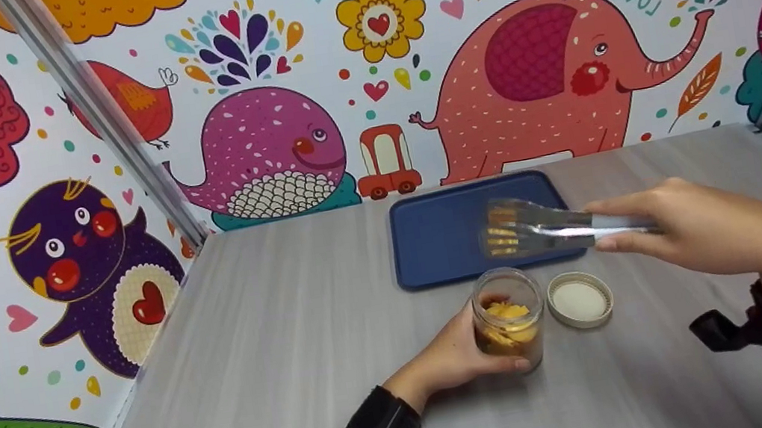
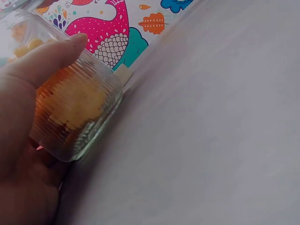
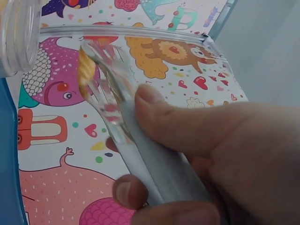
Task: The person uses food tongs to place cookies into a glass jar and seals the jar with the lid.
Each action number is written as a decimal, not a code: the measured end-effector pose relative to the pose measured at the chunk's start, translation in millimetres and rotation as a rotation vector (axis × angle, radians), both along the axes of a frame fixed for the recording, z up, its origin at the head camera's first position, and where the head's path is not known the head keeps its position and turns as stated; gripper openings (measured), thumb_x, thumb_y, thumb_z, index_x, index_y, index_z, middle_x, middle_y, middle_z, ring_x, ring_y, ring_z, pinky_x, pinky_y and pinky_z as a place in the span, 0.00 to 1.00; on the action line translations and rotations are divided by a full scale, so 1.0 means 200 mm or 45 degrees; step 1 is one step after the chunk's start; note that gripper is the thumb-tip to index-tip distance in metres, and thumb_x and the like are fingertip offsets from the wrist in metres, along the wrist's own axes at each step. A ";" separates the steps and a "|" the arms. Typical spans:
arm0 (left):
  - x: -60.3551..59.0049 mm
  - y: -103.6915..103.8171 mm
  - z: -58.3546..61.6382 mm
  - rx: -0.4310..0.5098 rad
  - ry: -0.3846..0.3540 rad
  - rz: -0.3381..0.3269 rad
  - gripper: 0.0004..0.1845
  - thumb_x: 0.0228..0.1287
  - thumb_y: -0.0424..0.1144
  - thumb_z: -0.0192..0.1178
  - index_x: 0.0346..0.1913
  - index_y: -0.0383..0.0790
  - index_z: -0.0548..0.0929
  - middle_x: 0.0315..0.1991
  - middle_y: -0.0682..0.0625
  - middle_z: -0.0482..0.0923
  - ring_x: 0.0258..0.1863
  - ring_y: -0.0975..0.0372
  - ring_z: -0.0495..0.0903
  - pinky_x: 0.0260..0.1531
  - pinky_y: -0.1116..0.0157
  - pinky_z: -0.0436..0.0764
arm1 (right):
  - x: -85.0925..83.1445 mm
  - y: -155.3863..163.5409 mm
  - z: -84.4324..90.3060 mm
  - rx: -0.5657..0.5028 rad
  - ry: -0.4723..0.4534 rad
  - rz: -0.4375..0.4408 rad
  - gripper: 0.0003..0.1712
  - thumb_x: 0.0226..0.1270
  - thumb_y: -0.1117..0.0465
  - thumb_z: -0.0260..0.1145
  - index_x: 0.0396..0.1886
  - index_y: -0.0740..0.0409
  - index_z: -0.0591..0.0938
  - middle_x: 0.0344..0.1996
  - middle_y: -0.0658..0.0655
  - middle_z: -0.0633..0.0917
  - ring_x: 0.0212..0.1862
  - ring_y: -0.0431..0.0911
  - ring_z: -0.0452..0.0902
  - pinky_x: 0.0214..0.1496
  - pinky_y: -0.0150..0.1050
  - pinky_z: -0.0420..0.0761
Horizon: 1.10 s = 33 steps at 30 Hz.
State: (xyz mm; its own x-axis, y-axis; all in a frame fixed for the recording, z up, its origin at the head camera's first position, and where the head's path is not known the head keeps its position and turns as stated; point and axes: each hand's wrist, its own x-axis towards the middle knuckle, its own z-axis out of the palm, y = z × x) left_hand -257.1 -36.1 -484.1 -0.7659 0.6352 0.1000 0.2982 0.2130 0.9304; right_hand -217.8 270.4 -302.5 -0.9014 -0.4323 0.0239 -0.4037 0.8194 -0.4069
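Note:
A clear ribbed glass jar [image 1: 509,317] [image 2: 75,112] with yellow-orange pieces inside stands open on the grey table [image 1: 280,350]. My left hand [image 1: 452,359] [image 2: 28,140] grips it from the left side. My right hand [image 1: 701,234] [image 3: 211,154] holds metal tongs [image 1: 542,229] [image 3: 122,122] above the blue tray [image 1: 430,237], their tips pointing left, just beyond the jar's mouth. The tips carry an orange-yellow colour; I cannot tell whether a piece sits between them. The jar's white lid [image 1: 580,300] lies upside down on the table to the jar's right.
Cartoon-printed walls [image 1: 260,111] close the table at the back and left, with metal posts [image 1: 104,127] in the corners. The blue tray [image 3: 7,154] lies near the back wall. Bare tabletop [image 2: 211,117] spreads left of the jar and toward the front edge.

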 end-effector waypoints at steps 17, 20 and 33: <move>0.00 0.00 0.00 0.039 -0.034 -0.032 0.57 0.53 0.38 0.84 0.81 0.58 0.60 0.67 0.66 0.77 0.71 0.70 0.71 0.78 0.62 0.56 | 0.02 0.00 -0.01 0.025 -0.176 0.196 0.37 0.74 0.40 0.69 0.67 0.64 0.83 0.57 0.62 0.89 0.49 0.48 0.89 0.48 0.49 0.90; 0.00 0.00 0.00 0.053 -0.022 -0.040 0.60 0.52 0.38 0.85 0.84 0.59 0.57 0.68 0.66 0.77 0.72 0.70 0.69 0.79 0.62 0.54 | 0.02 0.01 -0.01 0.021 -0.163 0.222 0.37 0.74 0.39 0.69 0.67 0.64 0.83 0.56 0.60 0.89 0.47 0.45 0.89 0.47 0.46 0.90; 0.00 0.00 0.00 0.062 -0.024 -0.038 0.65 0.52 0.38 0.85 0.86 0.59 0.51 0.70 0.66 0.76 0.74 0.70 0.68 0.80 0.62 0.52 | 0.02 0.00 -0.02 0.019 -0.156 0.232 0.37 0.75 0.39 0.68 0.67 0.64 0.83 0.58 0.62 0.88 0.52 0.52 0.89 0.49 0.49 0.90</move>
State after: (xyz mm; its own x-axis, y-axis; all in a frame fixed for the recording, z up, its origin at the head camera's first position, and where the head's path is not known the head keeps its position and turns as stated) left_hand -256.6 -36.2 -484.5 -0.7488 0.6523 0.1169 0.2859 0.1588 0.9450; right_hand -212.9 270.8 -305.5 -0.8040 -0.5879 -0.0888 -0.4940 0.7436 -0.4506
